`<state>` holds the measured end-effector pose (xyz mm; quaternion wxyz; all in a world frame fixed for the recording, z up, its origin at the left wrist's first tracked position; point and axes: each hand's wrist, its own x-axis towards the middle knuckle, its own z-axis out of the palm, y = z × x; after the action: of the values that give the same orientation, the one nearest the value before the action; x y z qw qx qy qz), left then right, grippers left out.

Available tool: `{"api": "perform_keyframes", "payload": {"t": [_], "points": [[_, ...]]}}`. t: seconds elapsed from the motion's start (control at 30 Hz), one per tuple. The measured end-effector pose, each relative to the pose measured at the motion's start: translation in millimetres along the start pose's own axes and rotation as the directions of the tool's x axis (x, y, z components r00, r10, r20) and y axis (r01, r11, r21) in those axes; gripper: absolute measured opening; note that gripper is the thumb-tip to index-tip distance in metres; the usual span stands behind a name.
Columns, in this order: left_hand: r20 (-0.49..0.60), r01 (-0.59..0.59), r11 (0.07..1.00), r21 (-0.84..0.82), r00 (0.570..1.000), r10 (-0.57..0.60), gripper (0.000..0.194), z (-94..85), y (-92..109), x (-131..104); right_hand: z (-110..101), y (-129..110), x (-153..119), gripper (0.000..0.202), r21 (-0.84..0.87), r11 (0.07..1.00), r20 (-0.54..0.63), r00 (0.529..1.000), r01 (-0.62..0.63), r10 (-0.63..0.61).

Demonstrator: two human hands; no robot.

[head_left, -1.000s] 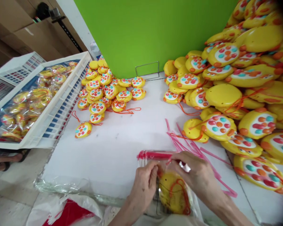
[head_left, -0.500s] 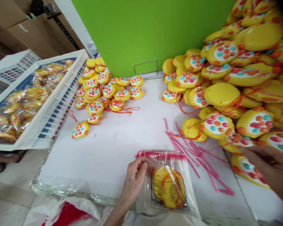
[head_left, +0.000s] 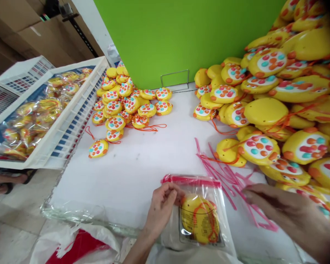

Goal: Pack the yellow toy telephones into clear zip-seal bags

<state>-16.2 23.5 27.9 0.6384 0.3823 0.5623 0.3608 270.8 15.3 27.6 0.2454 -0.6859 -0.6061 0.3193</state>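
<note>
A clear plastic zip bag [head_left: 224, 205] with a pink top edge lies at the table's front. Inside it is a yellow duck-like toy [head_left: 191, 216], underside up, with an orange cord looped over it. My left hand [head_left: 163, 203] pinches the bag's left edge just below the pink strip. To the right, my right hand [head_left: 286, 209] hovers palm down over loose pink plastic strips [head_left: 228, 176], slightly blurred. Its thumb and fingers are drawn together beside the strips; what they hold, if anything, I cannot make out.
A big heap of yellow toys [head_left: 266, 110] with dotted white patches fills the right side. A smaller group [head_left: 123, 106] sits at the back left. Beyond the left edge, a white basket [head_left: 53, 123] holds bagged toys. A green panel [head_left: 181, 40] and wire stand [head_left: 174, 80] close off the back.
My right hand has moved left, from the edge of the toy heap to the pink strips. My left hand keeps its pinch on the bag. The view has shifted slightly.
</note>
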Motion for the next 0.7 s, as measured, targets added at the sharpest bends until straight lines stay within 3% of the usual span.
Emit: {"api": "perform_keyframes", "payload": {"t": [0.13,0.33,0.57,0.7], "points": [[-0.004,0.007,1.000,0.017,1.000,-0.007,0.016,0.3,1.8,-1.7,32.0,-28.2,7.5,0.033,0.111,0.992,0.184,0.982,-0.051,0.029],[0.007,0.018,0.999,0.032,1.000,-0.018,0.017,-0.8,0.9,-1.0,52.7,-21.7,21.1,0.025,0.292,0.949,0.384,0.923,-0.117,-0.004],[0.032,0.093,0.994,-0.059,0.995,-0.091,0.020,-10.2,-9.3,-2.4,57.8,-11.0,14.8,0.017,0.357,0.929,0.365,0.930,-0.095,-0.044],[-0.020,0.101,0.993,-0.052,0.995,-0.102,0.013,-12.8,-16.0,-0.7,56.9,-9.6,8.8,0.019,0.325,0.945,0.337,0.938,-0.035,-0.081]]}}
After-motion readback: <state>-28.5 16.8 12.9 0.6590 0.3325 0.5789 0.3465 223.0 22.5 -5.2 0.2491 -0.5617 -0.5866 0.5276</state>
